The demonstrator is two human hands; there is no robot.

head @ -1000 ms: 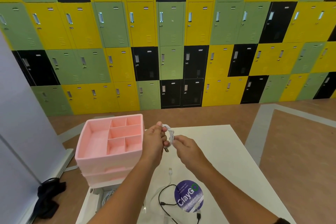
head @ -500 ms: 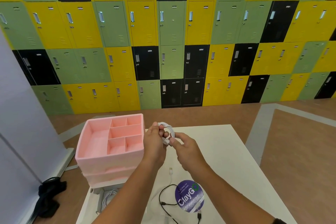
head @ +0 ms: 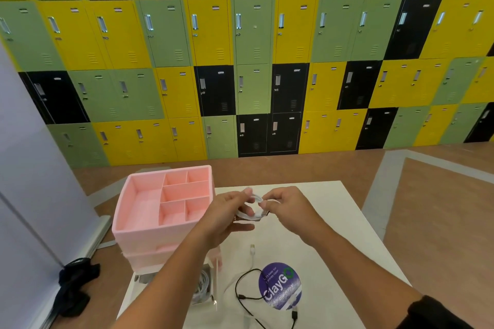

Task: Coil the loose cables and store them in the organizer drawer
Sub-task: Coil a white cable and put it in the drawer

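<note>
Work is partway: fingers of left hand (head: 227,212) and right hand (head: 290,205) pinch a small white cable coil (head: 255,216) mid-frame, beside the pink plastic organizer (head: 139,238); a thin black cable (head: 236,284) lies uncoiled, lower centre.

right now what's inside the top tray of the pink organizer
Nothing shows in the pink organizer compartments; the left hand hides the tray's near right corner.

"ClayGo" (white) on round sticker (head: 280,290)
</note>
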